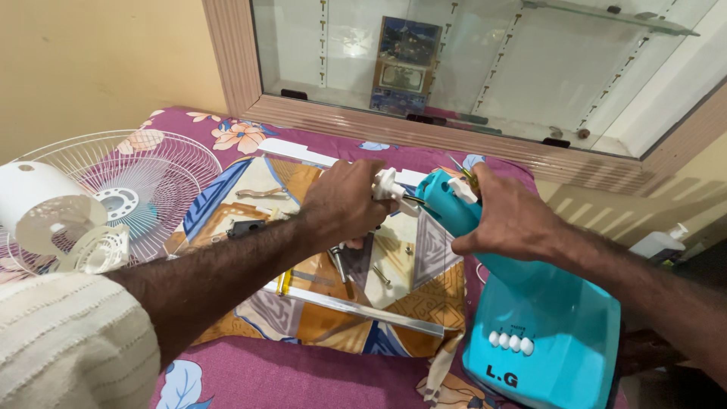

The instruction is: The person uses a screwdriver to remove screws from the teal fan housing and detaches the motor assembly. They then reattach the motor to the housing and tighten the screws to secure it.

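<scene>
A turquoise fan stand (541,333) with white push buttons lies on the bed at the lower right, its neck pointing up to the left. My right hand (506,216) grips the top of that neck, where loose wires stick out. My left hand (347,203) holds a small white plastic part (388,185) against the neck's end. Both hands meet over a patterned cushion (333,273).
A white wire fan guard (144,185) and a white motor housing (45,208) lie at the left. Screws, a metal rod and small metal parts are scattered on the cushion. A white bottle (660,242) stands at the right. A glass-fronted wall cabinet (485,68) is behind.
</scene>
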### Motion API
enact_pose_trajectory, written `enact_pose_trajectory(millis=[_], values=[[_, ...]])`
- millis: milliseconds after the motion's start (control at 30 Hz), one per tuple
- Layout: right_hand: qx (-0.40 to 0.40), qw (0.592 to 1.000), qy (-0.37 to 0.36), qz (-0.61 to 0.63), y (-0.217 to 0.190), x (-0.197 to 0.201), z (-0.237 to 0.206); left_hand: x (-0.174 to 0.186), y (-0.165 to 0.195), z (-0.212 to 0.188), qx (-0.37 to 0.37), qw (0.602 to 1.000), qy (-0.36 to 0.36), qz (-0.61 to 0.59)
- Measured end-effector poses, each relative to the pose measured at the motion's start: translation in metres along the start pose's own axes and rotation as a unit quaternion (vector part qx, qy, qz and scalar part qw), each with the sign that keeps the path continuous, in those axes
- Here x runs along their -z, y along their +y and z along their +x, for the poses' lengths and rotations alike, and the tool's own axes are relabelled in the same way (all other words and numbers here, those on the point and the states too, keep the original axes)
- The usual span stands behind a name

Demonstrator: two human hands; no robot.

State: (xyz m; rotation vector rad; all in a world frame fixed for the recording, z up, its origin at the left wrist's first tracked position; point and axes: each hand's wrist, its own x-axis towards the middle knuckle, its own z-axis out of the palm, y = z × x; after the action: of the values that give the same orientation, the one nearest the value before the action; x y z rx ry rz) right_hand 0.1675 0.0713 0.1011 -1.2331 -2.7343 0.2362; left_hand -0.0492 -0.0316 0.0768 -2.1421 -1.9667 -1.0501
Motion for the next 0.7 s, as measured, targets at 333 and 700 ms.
enact_pose_trajectory(millis=[333, 700], values=[[-0.050, 0.997, -0.029, 0.054, 0.007, -0.004, 0.010, -0.021, -0.013, 0.013, 0.012, 0.990, -0.119, -0.078], [-0.101, 0.979, -0.131, 0.115, 0.006, 0.000, 0.000, -0.014, -0.021, 0.009, 0.117, 0.952, -0.154, -0.236]])
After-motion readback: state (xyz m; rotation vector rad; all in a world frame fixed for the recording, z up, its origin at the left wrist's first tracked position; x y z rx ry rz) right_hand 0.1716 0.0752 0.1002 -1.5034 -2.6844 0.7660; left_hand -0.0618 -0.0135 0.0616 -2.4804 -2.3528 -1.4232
